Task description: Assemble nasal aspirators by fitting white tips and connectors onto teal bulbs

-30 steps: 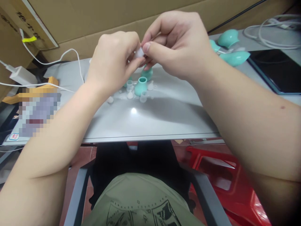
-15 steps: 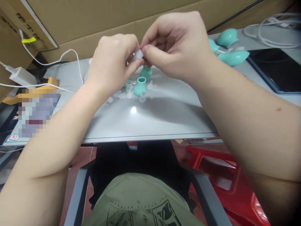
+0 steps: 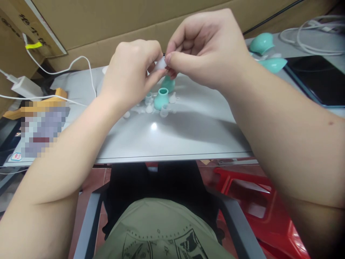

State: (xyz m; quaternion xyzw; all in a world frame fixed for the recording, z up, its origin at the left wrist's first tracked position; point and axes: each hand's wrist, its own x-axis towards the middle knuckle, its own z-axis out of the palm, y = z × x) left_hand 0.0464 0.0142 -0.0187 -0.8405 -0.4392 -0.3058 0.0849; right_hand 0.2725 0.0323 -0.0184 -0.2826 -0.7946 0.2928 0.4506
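Note:
Between my two hands, above the back of the table, is a small translucent white plastic piece (image 3: 161, 64). My left hand (image 3: 136, 66) is closed around its left side with thumb and fingers. The thumb and forefinger of my right hand (image 3: 201, 50) pinch its right end. Fingers hide much of the piece, so its exact kind is unclear. Below the hands stands a mint-green bulb-shaped part (image 3: 161, 99) with an open round neck. Another mint-green part (image 3: 168, 84) is behind it, partly covered by my right hand. Several small clear and white plastic pieces (image 3: 164, 111) lie around them.
Mint-green shells (image 3: 261, 43) lie at the back right beside a dark tablet (image 3: 319, 79) and coiled white cables (image 3: 299, 39). At left are a white charger (image 3: 27, 88), a wooden stand (image 3: 60, 94) and a blurred-out device (image 3: 44, 131). A red stool (image 3: 229, 176) stands below right.
Both hands have shifted slightly to the right, the right one more, with the white piece still between them. My right arm now covers one of the mint-green shells.

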